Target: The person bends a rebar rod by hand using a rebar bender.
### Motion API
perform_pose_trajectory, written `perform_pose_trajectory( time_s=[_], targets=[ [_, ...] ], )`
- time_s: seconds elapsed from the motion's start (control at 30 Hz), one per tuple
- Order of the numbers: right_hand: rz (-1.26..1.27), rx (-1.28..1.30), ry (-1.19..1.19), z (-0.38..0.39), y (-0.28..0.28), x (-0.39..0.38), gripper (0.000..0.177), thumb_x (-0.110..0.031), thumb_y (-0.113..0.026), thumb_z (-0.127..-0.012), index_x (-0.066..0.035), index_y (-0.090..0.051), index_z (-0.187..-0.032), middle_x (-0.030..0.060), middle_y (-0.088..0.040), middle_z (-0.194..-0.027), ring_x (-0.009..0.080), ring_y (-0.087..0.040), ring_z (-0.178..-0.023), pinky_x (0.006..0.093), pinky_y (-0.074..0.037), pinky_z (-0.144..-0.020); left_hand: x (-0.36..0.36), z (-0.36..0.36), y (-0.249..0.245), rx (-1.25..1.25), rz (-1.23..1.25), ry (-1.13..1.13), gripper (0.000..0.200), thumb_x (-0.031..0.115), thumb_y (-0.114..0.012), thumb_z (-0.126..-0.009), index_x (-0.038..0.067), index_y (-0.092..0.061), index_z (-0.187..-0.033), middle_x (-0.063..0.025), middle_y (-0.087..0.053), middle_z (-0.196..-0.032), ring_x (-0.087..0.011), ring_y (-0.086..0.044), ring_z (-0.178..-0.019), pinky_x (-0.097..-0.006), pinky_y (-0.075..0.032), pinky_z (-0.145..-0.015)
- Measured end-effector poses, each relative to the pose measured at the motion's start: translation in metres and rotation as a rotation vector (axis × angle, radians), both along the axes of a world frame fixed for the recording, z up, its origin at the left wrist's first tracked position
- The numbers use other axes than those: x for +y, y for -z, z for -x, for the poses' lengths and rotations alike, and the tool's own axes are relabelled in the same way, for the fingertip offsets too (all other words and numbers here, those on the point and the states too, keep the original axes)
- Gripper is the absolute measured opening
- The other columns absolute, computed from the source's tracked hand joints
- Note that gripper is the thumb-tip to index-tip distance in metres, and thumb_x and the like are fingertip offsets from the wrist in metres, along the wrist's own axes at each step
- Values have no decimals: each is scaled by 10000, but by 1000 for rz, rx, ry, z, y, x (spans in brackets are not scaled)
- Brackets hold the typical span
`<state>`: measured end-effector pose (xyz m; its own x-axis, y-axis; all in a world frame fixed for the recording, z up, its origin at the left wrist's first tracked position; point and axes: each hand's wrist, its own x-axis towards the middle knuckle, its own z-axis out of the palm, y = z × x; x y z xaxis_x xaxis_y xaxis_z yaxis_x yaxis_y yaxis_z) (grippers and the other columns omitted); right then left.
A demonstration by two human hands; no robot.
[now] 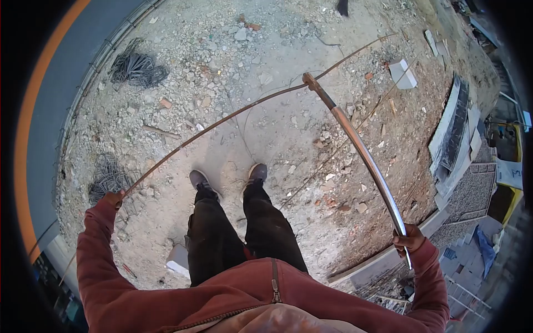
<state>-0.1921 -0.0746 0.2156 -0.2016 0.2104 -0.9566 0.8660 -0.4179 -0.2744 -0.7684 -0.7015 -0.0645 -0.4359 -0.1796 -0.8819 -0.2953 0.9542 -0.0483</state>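
Observation:
I stand on rubble-strewn ground and look down at my own legs and shoes. My left hand (114,198), arm stretched out to the left, grips one end of a long thin rusty steel bar (222,119). The bar runs up and to the right across the ground in front of me. My right hand (410,240) holds the lower end of a long shiny metal pipe tool (363,155). The rusty head of that tool (310,82) meets the bar near the top middle. Beyond the head, the bar continues to the upper right.
Two bundles of dark bent wire lie at the left (137,69) and near my left hand (108,175). A white block (402,74) lies at the upper right. Boards and panels (452,133) stack along the right edge. Another pale block (179,260) sits by my legs.

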Motion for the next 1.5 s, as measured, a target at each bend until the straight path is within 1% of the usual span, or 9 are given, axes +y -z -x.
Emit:
perform_pose_trajectory(
  time_s=[0.17, 0.47, 0.77, 0.9, 1.03, 1.17, 1.23, 1.33, 1.5],
  targets=[
    [230, 31, 232, 5, -5, -27, 402, -437, -478, -844, -38, -489, -884, 66, -499, -567, 164, -471, -404, 295, -414, -391, -16, -12, 21, 112, 27, 81, 546, 487, -579, -773, 64, -452, -453, -44, -428, -405, -172, -392, -333, -344, -315, -347],
    [216, -105, 220, 12, 11, -57, 282, -325, -569, -824, -61, -483, -871, 31, -459, -545, 131, -424, -390, 271, -380, -381, -14, -98, 53, -78, 114, 173, 600, 577, -593, -712, 54, -474, -442, -49, -453, -412, -172, -428, -363, -353, -320, -385],
    [137, 0, 184, 3, -26, -43, 276, -251, -646, -774, -36, -488, -844, 35, -454, -547, 116, -434, -411, 240, -367, -357, 5, -60, 17, -542, -133, -358, 547, 534, -522, -787, 127, -328, -478, 3, -283, -407, -131, -250, -326, -320, -203, -345],
    [206, -3, 305, 7, -28, -44, 373, -411, -524, -830, -41, -491, -857, 51, -466, -526, 158, -442, -385, 294, -377, -365, 1, -85, 23, -300, -116, -207, 535, 537, -543, -772, 134, -341, -484, 11, -289, -408, -129, -256, -338, -321, -213, -353],
    [143, -89, 301, 14, -29, -73, 387, -435, -477, -848, -49, -486, -850, 51, -457, -523, 159, -420, -376, 297, -360, -365, -13, -136, 46, -260, -26, -118, 616, 638, -589, -664, 87, -428, -438, -20, -399, -405, -154, -381, -355, -320, -285, -368],
    [160, -152, 341, 22, -31, -74, 332, -387, -492, -857, -55, -484, -856, 42, -456, -540, 140, -420, -404, 275, -352, -370, -7, -193, 49, -265, 114, -23, 614, 617, -565, -708, 62, -491, -455, -34, -451, -427, -173, -418, -376, -341, -356, -425],
    [191, -148, 315, 34, -29, -67, 322, -373, -487, -863, -52, -484, -889, 38, -459, -551, 140, -422, -408, 277, -354, -370, 10, -206, 25, -294, 24, 179, 624, 594, -515, -755, 45, -498, -460, -43, -469, -446, -160, -473, -477, -316, -370, -498],
    [118, -214, 233, 69, -31, -61, 307, -361, -477, -870, -66, -474, -957, 31, -467, -582, 138, -422, -409, 280, -357, -371, 13, -217, 1, -224, -199, 19, 597, 541, -518, -776, 60, -472, -426, -29, -450, -420, -157, -450, -417, -314, -355, -462],
    [360, -255, 306, 58, -27, -41, 301, -403, -464, -866, -132, -481, -997, 10, -448, -596, 125, -403, -412, 291, -347, -375, 11, -225, 15, -366, -469, -248, 565, 488, -532, -788, 56, -445, -433, -32, -422, -425, -143, -419, -418, -300, -340, -466]
  ],
)
